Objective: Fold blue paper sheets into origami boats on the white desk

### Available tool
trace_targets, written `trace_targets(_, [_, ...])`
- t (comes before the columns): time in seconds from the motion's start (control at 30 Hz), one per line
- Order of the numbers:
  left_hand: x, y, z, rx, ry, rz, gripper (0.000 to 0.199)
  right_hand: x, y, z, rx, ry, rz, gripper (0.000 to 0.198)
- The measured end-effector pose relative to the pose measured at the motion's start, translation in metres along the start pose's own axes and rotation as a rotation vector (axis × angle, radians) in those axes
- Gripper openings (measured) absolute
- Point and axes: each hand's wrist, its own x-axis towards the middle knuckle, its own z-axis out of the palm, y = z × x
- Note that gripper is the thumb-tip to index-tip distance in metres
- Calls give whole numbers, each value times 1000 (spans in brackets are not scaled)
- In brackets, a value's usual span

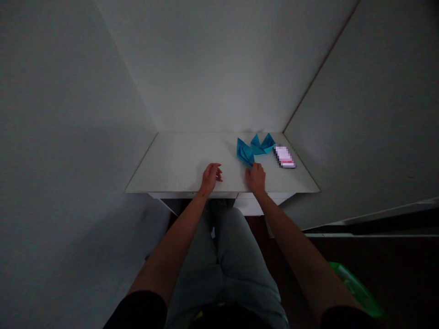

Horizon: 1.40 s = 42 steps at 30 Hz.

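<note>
The right hand (255, 177) is nearly closed, its fingertips on the near lower corner of the front boat (243, 151), a folded piece of blue paper; it seems to pinch that corner. Holding only the edge probably keeps the folds from being crushed and leaves the rest of the paper uncovered. The front boat is tilted, one point up and away, over the right half of the bench (171, 160); whether it is lifted or partly resting, I cannot tell.

The left hand (210, 177) is half open, fingers loosely curled, with nothing visible in it. It is near the front edge, apart from both boats, perhaps so that it stays out of the way while one hand is enough.

The rear boat (263, 145) stands just beyond, its two peaks up, seemingly upright on its own folds. Whether the boats touch is unclear. Beside it, the phone (284, 156) lies flat, screen up and blurred, perhaps put at the right side so it can be seen without crowding the hands.
</note>
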Motion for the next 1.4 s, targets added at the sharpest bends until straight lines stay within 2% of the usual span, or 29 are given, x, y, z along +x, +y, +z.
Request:
trace_targets(0.17, [2, -6, 2, 27, 71, 10, 40, -2, -7, -11, 227, -91, -97, 40])
trace_targets(0.33, [2, -13, 5, 68, 287, 131, 54, -8, -18, -28, 412, -267, -230, 47])
trace_targets(0.4, [1, -14, 5, 88, 320, 142, 59, -8, -20, -31, 449, -320, -264, 49])
trace_targets(0.57, [1, -13, 2, 46, 220, 106, 68, -6, -19, -32, 486, -345, -282, 49])
trace_targets(0.63, [3, -13, 0, 44, 168, 95, 61, -5, -18, -31, 470, -342, -271, 48])
trace_targets(0.7, [5, -15, -1, 67, 141, 83, 47, -4, -17, -29, 454, -325, -267, 45])
trace_targets(0.77, [7, -16, -2, 95, 141, 67, 40, -4, -16, -27, 446, -298, -270, 39])
trace_targets(0.87, [7, -18, -2, 111, 146, 63, 45, -4, -14, -24, 453, -271, -276, 30])
trace_targets(1.0, [4, -15, -2, 127, 130, 102, 48, -5, -14, -24, 492, -247, -259, 32])
trace_targets(1.17, [3, -13, -1, 195, 119, 98, 32, -6, -16, -25, 469, -212, -226, 31])
trace_targets(1.4, [3, -14, 0, 280, 96, 108, 19, -7, -18, -24, 415, -174, -204, 23])
